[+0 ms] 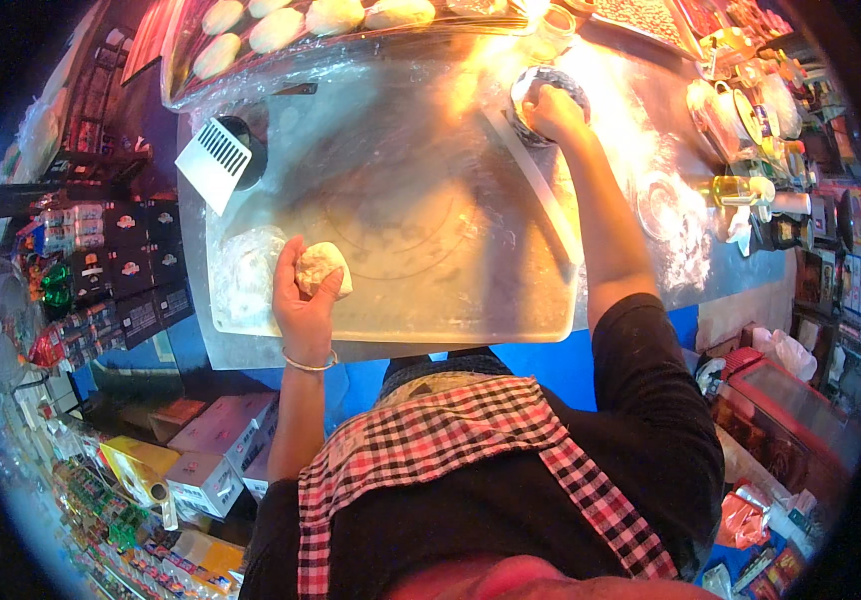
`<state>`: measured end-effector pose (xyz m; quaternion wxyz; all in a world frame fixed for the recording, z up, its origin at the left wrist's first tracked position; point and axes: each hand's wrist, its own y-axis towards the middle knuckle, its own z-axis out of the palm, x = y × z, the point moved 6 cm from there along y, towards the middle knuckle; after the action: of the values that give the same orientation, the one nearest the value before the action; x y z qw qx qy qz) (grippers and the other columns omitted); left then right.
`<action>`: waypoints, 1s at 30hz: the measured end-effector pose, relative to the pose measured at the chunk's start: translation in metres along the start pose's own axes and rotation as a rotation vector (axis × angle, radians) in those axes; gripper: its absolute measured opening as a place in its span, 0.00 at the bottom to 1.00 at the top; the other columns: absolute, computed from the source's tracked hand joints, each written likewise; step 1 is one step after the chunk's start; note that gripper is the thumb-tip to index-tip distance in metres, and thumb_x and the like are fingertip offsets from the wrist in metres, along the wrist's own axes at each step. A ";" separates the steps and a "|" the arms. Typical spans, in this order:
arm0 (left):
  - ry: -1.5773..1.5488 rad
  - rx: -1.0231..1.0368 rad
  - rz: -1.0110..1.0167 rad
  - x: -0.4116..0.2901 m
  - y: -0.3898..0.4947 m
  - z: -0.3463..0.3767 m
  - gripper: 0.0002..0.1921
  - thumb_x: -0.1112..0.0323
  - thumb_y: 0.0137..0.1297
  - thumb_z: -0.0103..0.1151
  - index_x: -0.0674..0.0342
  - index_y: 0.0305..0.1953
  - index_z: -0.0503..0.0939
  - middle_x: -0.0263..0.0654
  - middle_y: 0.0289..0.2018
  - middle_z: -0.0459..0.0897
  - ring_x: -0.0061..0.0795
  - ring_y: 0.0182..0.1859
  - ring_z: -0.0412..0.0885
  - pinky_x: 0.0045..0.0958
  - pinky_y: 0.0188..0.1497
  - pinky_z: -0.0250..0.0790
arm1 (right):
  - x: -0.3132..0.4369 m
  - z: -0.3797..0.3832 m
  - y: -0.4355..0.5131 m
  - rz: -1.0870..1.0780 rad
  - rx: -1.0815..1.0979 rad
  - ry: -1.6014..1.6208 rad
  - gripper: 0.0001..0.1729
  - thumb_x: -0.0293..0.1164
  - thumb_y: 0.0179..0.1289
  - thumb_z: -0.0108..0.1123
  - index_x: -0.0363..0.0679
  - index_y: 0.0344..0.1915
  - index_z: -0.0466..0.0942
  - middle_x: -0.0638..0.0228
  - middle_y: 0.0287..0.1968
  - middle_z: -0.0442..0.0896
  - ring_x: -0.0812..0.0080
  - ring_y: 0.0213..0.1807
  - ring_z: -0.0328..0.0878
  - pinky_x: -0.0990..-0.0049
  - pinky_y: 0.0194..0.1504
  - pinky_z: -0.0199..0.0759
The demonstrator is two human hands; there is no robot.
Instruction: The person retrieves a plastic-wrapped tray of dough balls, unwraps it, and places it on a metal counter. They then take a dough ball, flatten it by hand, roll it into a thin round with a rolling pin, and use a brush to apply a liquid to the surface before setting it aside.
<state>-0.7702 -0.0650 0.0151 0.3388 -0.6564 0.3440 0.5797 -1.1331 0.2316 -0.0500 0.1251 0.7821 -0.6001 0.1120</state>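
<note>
A ball of pale dough (321, 268) rests in my left hand (304, 296), fingers and thumb around it, over the left part of a floured work mat (393, 322). Just left of it lies a clear plastic bag (247, 270) whose contents are hard to make out. My right hand (553, 112) reaches down into a dark patterned bowl (586, 96) at the upper right of the mat; the fingertips and what they touch are hidden. A pale straight strip (535, 187), perhaps a rolling stick or ruler, lies slanted below the bowl.
Several dough pieces (277, 30) lie on a plastic-lined tray (168, 75) at the far edge. A slotted white utensil (213, 165) sits on a dark round object (254, 169) at left. Bottles (734, 187), containers and a glass jar (553, 34) stand right and ahead; flour covers the right side.
</note>
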 end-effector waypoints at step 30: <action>0.060 -0.106 -0.017 -0.015 -0.003 -0.050 0.28 0.80 0.60 0.63 0.68 0.62 0.68 0.38 0.54 0.74 0.24 0.52 0.76 0.27 0.55 0.73 | 0.282 0.152 -0.267 -1.009 0.171 0.277 0.44 0.62 0.61 0.50 0.41 0.68 0.65 0.58 0.75 0.57 0.55 0.77 0.49 0.46 0.74 0.38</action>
<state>-0.7426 -0.1041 0.0354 0.2981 -0.6931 0.3174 0.5744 -0.7994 -0.0089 -0.1179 0.1774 0.9589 -0.1158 0.1886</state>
